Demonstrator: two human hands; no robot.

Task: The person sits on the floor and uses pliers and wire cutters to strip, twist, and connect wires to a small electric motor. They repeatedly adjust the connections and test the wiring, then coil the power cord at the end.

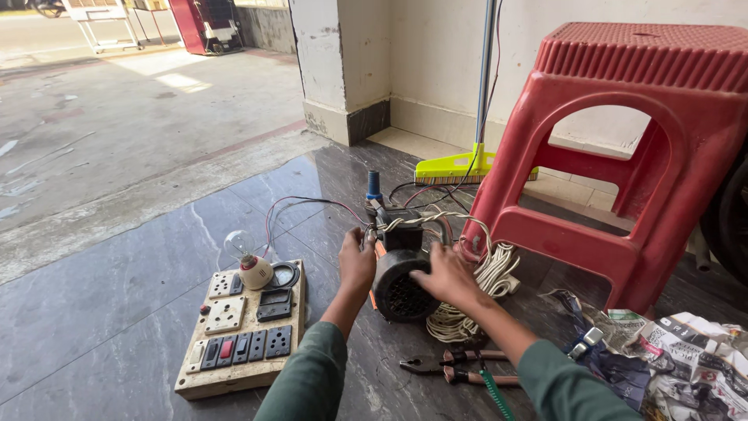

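On the dark stone floor, two hands close around a small black motor.

Between the hands sits the motor [405, 277], its round grilled end facing the camera and its long axis running away toward the red stool [623, 156]. The left hand [358, 261] presses flat on its left flank, fingers wrapped round the side; the right hand [446, 277] curls over the top right edge, so each grip is closed on the casing, equally near. A blue cap [374, 185] and loose wires rise behind it, a white cord coil [475, 296] lies just right. A switch board [241, 327] with a bulb [248, 261] sits left, pliers [456, 366] nearer.
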